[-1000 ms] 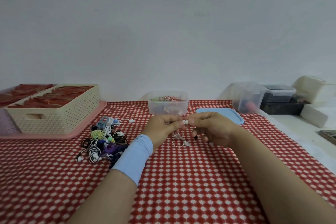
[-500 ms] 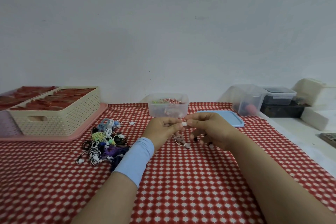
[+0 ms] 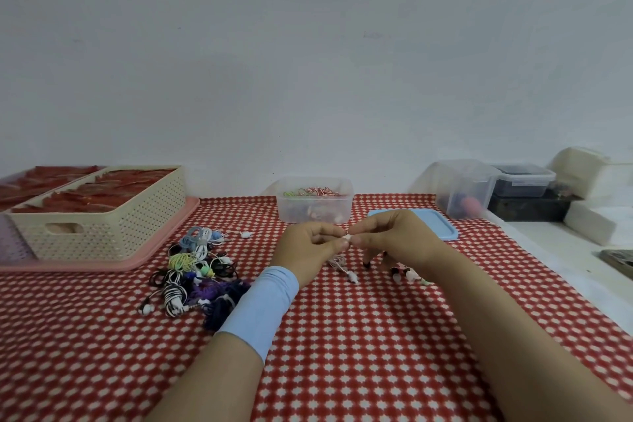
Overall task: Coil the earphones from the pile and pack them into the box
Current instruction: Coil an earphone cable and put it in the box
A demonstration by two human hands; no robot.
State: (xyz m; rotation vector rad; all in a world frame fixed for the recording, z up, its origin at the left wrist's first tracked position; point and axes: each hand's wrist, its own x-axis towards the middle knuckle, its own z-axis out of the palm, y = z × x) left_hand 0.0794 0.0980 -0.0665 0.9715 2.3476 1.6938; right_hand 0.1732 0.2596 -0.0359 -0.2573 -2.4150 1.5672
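Note:
A pile of coloured earphones [image 3: 195,272] lies on the red checked cloth at centre left. Behind my hands stands the clear plastic box [image 3: 315,199] with several coiled earphones inside. My left hand [image 3: 310,248] and my right hand [image 3: 394,238] meet above the cloth and both pinch a white earphone [image 3: 346,238] at their fingertips. Its thin cord hangs below in a small loop, with a white end piece [image 3: 352,276] near the cloth. Part of the cord is hidden behind my fingers.
The box's blue lid [image 3: 442,226] lies flat behind my right hand. A cream perforated basket [image 3: 102,219] on a pink tray [image 3: 144,259] fills the left. Clear and dark containers [image 3: 462,188] and white blocks [image 3: 589,226] stand at the right, beyond the cloth's edge.
Both hands stay together pinching the earphone. The hanging cord loop has shortened and drawn up closer under my hands. The view has tilted slightly.

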